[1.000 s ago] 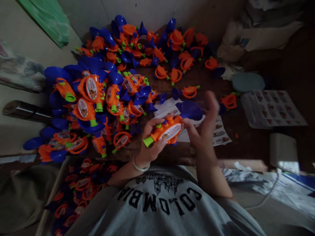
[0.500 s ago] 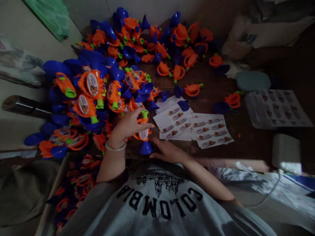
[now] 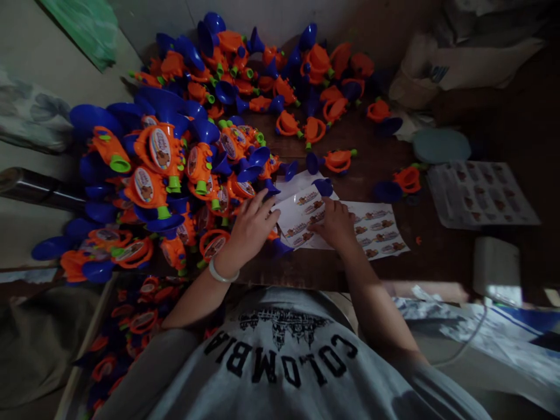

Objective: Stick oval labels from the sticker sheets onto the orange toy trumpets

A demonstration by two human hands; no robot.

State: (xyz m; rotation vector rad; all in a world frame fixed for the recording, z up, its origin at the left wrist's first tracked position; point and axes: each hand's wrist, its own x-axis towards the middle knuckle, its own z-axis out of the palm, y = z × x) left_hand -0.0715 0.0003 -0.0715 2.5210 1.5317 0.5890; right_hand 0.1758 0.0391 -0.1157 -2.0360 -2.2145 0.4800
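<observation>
My left hand [image 3: 256, 226] is bent over a toy trumpet with an orange body and a blue bell [image 3: 280, 247]. Most of that trumpet is hidden under the fingers. My right hand [image 3: 338, 224] rests on a white sticker sheet [image 3: 300, 217] printed with several oval stickers, its fingers curled and its thumb on the sheet. Whether a sticker has lifted there is hidden. A second sticker sheet [image 3: 381, 228] lies just right of that hand. Beside my left wrist is a toy trumpet with an oval sticker [image 3: 214, 246].
A heap of toy trumpets [image 3: 160, 149] covers the table's left side, with more along the wall. Further right lie transparent sticker sheets [image 3: 483, 192], a pale round lid [image 3: 441, 144] and a white box with a cable [image 3: 497, 271]. A dark bottle [image 3: 41, 188] lies left.
My right hand has moved right and forward from beside the toy trumpet onto the sticker sheet. My left hand has shifted right, and the trumpet beneath it is now mostly covered.
</observation>
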